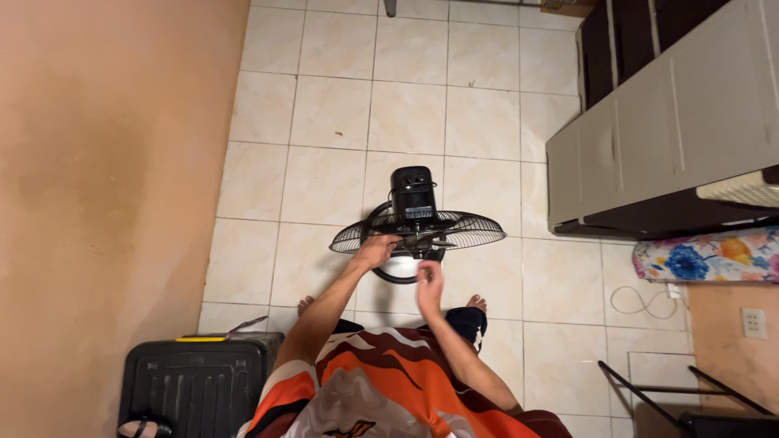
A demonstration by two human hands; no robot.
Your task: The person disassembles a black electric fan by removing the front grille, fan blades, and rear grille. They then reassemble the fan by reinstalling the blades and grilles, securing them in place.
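Note:
A black standing fan [414, 195] stands on the tiled floor right in front of me, seen from above. Its front is bare: only the rear wire guard [479, 231] spreads out to both sides, and the motor housing rises behind it. My left hand [376, 251] rests on the left part of the guard, fingers curled over the wire rim. My right hand [429, 284] hovers just below the fan's hub, fingers pinched together; whether it holds a small part I cannot tell. My bare feet show below the fan's round base.
An orange wall [114, 162] runs along the left. A black suitcase [191, 381] sits at my lower left. A grey cabinet [649, 146] stands at the right, with a flowered cloth [706, 255], a white cable and a wall socket below it. A black metal frame [682, 397] is at the lower right.

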